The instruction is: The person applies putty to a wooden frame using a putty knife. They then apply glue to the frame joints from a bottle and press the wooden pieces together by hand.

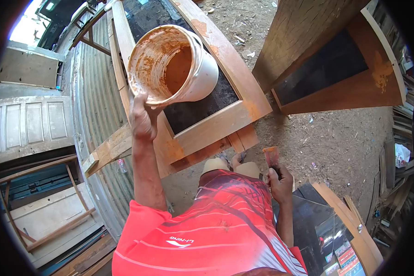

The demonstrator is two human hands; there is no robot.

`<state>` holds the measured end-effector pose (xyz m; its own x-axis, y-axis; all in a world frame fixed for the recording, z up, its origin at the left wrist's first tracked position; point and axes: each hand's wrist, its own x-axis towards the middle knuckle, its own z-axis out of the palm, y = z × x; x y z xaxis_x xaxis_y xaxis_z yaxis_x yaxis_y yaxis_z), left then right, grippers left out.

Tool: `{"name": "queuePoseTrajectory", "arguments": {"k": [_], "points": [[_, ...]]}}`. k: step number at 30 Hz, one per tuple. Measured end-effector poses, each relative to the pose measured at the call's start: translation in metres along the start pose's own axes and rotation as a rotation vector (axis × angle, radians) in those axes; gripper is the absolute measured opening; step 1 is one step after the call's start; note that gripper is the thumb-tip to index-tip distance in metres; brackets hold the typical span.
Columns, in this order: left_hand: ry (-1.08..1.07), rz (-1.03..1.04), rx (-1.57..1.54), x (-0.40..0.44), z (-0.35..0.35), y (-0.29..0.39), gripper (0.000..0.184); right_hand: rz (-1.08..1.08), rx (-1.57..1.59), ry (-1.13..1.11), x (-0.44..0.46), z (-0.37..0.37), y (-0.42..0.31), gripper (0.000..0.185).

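A white bucket [204, 76], smeared inside with orange-brown paste, is tilted so that its mouth faces me. My left hand [144, 120] grips it at the lower left of the rim. Beneath the bucket lies a wooden frame [211, 120] with dark panels and orange patches on its corners. My right hand [280, 183] is closed around the handle of a small scraper [271, 156], whose blade points up and has orange paste along its edge. The scraper is to the right of my knees, apart from the frame.
A wooden post [292, 41] rises beyond the frame, with another patched panel [377, 87] beside it. Corrugated metal sheeting [94, 92] runs along the left. A glass-panelled wooden piece [338, 202] stands at lower right. Stacked planks [402, 124] line the right edge.
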<state>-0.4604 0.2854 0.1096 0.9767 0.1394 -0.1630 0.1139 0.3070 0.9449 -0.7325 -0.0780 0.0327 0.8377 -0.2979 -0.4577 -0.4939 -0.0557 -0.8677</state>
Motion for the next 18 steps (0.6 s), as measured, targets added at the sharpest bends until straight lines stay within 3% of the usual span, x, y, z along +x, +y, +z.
{"name": "queuePoseTrajectory", "arguments": {"k": [6,7,10,15,18], "points": [[-0.167,-0.25,0.001,-0.028,-0.028,0.011,0.061,-0.01,-0.031,0.018,-0.002,0.006,0.006,0.02],[-0.154,-0.244,-0.059,-0.035,-0.02,0.014,0.051,-0.01,-0.026,0.019,-0.002,0.007,0.007,0.02],[-0.143,-0.214,-0.056,-0.045,-0.025,0.013,0.05,0.02,0.019,0.05,-0.006,0.01,0.004,0.02],[-0.084,-0.252,-0.197,-0.058,-0.049,-0.002,0.054,-0.112,-0.224,0.117,-0.011,0.004,0.031,0.023],[-0.076,-0.17,-0.186,-0.069,-0.039,0.001,0.058,-0.031,-0.088,0.07,-0.019,0.014,0.017,0.022]]}}
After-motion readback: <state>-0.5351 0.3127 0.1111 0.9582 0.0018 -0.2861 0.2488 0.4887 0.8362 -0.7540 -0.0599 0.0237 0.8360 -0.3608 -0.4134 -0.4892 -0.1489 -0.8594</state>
